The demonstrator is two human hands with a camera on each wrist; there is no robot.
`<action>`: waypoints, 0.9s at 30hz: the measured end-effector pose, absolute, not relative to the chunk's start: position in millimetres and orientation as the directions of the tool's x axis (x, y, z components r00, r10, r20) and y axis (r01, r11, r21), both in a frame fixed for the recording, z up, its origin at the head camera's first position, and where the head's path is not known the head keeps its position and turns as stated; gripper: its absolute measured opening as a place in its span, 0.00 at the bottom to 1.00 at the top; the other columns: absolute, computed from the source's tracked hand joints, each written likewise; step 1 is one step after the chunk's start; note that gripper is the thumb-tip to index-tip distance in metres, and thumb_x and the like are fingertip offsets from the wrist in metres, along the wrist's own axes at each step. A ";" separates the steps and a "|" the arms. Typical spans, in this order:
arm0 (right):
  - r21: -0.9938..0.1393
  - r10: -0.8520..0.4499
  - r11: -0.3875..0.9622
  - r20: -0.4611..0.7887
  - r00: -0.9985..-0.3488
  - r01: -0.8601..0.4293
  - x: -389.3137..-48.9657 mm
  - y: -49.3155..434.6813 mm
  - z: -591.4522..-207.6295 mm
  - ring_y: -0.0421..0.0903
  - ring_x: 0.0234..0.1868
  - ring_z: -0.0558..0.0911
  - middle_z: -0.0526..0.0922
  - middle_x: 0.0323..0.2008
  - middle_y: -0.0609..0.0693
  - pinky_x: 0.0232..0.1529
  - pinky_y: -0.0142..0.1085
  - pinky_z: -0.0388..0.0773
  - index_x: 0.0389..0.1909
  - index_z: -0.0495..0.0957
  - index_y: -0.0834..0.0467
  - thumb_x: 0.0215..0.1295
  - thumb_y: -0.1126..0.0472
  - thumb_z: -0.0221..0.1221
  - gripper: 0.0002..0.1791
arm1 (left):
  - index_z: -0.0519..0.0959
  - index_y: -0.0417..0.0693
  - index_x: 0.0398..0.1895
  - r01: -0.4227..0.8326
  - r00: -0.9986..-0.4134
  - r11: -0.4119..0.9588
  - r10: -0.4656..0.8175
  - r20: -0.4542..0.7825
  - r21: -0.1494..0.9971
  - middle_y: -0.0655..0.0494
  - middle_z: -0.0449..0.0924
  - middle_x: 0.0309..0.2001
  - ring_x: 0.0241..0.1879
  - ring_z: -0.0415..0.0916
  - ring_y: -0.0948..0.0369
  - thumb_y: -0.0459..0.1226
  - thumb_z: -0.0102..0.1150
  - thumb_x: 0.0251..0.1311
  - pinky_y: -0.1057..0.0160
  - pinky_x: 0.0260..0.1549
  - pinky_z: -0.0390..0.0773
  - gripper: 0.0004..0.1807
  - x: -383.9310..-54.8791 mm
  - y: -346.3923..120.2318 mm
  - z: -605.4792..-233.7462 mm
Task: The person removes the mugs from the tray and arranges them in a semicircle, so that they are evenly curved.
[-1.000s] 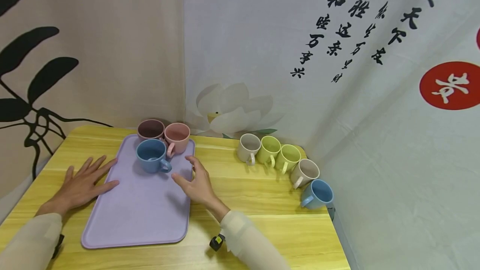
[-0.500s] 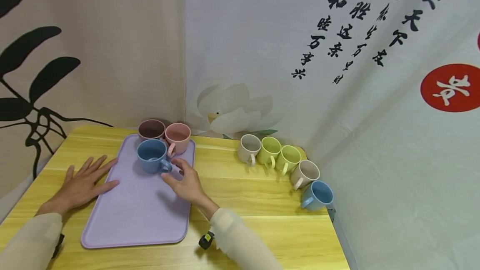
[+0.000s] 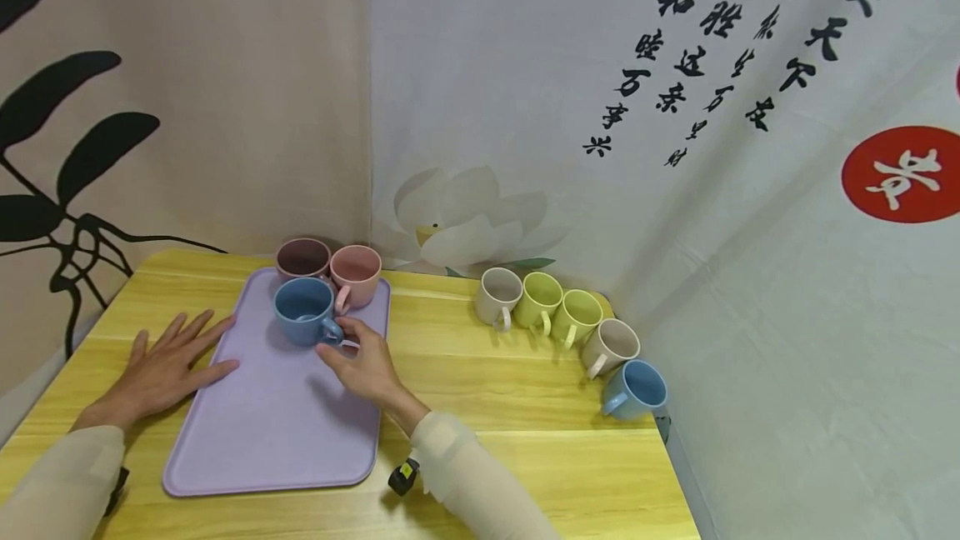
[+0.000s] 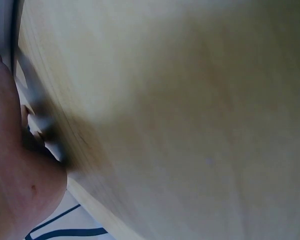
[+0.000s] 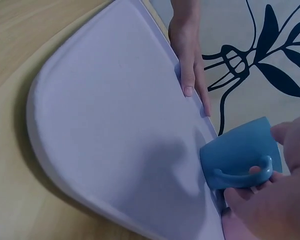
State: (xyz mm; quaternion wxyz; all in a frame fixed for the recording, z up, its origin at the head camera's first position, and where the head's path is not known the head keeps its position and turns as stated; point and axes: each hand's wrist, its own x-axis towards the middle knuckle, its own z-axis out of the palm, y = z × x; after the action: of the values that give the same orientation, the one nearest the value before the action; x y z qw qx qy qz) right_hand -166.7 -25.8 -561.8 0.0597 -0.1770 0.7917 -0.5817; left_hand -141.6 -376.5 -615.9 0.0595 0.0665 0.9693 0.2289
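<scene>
On the lilac tray (image 3: 270,432), a blue mug (image 3: 302,319) stands in front of a dark mauve mug (image 3: 300,261) and a pink mug (image 3: 356,277). My right hand (image 3: 363,361) holds the blue mug by its handle, thumb on the near side and fingers behind. Seen from the right wrist, fingertips (image 5: 235,197) curl at the handle beneath the blue mug (image 5: 242,152). My left hand (image 3: 168,365) lies flat with fingers spread, on the table and the tray's left edge. In the left wrist view only part of that hand (image 4: 20,170) shows.
A curved row of mugs stands at the right of the wooden table (image 3: 487,473): a grey mug (image 3: 497,298), two lime mugs (image 3: 540,300), a beige mug (image 3: 609,348) and another blue mug (image 3: 634,390). A printed cloth (image 3: 480,90) hangs behind the table.
My right hand has moved left across the tray's right edge to the blue mug's handle, its fingers closing there. The left hand and all the mugs have stayed in place.
</scene>
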 end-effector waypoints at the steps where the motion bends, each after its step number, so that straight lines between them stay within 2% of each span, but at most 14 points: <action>1: -0.945 -0.345 0.253 0.112 -0.932 -0.207 -167.0 -26.8 -561.7 0.53 0.67 0.90 0.89 0.64 0.63 0.72 0.50 0.88 0.72 0.80 0.65 0.77 0.61 0.72 0.27 | 0.45 0.59 0.96 0.102 -0.984 0.887 0.157 -0.087 0.450 0.27 0.37 0.92 0.88 0.24 0.19 0.70 0.51 0.81 0.12 0.75 0.13 0.52 -141.4 -376.5 -615.4; 10: -0.951 -0.294 0.237 0.124 -0.948 -0.198 -166.3 -34.0 -561.5 0.37 0.57 0.88 0.92 0.56 0.63 0.63 0.30 0.89 0.65 0.84 0.66 0.77 0.66 0.70 0.20 | 0.44 0.60 0.96 0.100 -0.983 0.886 0.159 -0.093 0.453 0.28 0.35 0.92 0.88 0.23 0.20 0.70 0.50 0.81 0.12 0.75 0.13 0.53 -142.6 -376.3 -616.0; 17: -0.941 -0.243 0.275 0.131 -0.961 -0.198 -163.2 -36.5 -560.5 0.27 0.44 0.83 0.93 0.46 0.59 0.54 0.27 0.88 0.59 0.87 0.65 0.77 0.66 0.70 0.14 | 0.44 0.61 0.96 0.091 -0.983 0.880 0.155 -0.101 0.466 0.28 0.34 0.92 0.88 0.21 0.21 0.73 0.50 0.79 0.14 0.75 0.09 0.55 -144.5 -377.3 -620.7; 27: -0.962 -0.143 0.231 0.117 -0.983 -0.148 -159.8 -37.8 -563.8 0.24 0.37 0.82 0.95 0.40 0.59 0.41 0.19 0.82 0.49 0.91 0.63 0.73 0.68 0.73 0.07 | 0.45 0.60 0.96 0.096 -0.985 0.885 0.151 -0.086 0.456 0.28 0.36 0.92 0.89 0.22 0.21 0.71 0.51 0.80 0.14 0.75 0.11 0.53 -142.1 -377.2 -618.1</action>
State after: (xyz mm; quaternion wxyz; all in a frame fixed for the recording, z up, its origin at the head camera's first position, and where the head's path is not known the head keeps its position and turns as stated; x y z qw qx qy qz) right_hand -159.8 -37.8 -563.8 -0.0021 -0.0929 0.7845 -0.6132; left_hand -142.1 -377.2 -618.1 0.0594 0.0636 0.9690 0.2314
